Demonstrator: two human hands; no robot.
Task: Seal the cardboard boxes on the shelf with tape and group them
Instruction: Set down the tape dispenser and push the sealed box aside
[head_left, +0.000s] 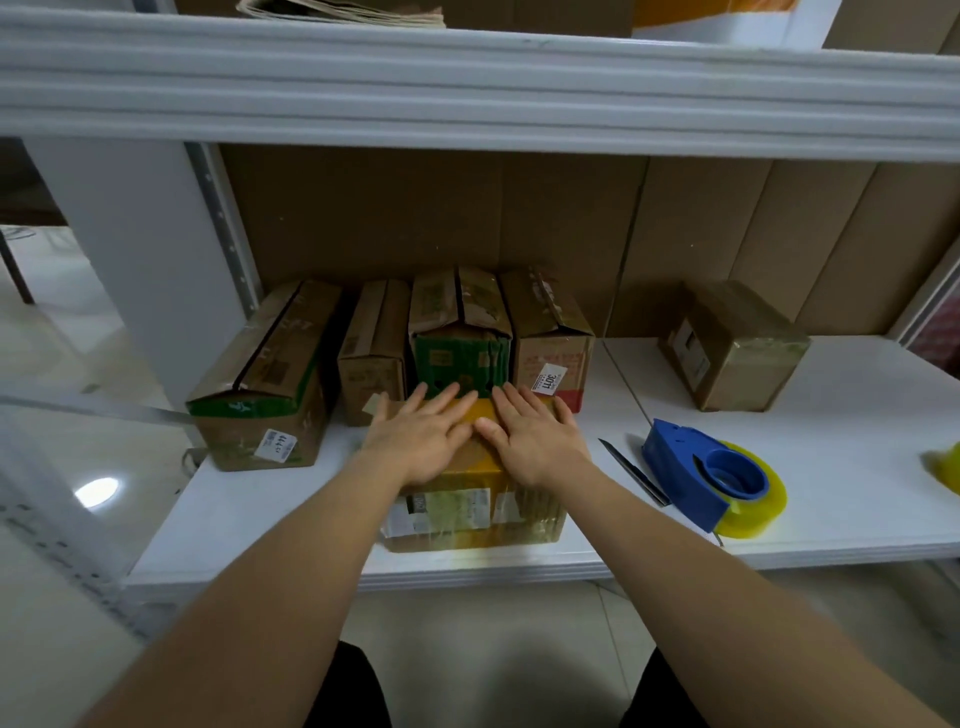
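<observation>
Both hands lie flat, fingers straight, on top of a cardboard box (470, 512) at the front edge of a white shelf (857, 499); left hand (423, 434) and right hand (530, 436) nearly touch, w/ yellowish tape showing between them. Behind stands a row of four boxes (389, 343), side by side; a fifth box (732, 345) sits well apart at right. A blue dispenser (691, 462) w/ yellow tape lies right of the front box, a blade (634, 470) beside it. Brown cardboard lines the shelf's back; pale glossy floor tiles (78, 457) at left reflect a light.
</observation>
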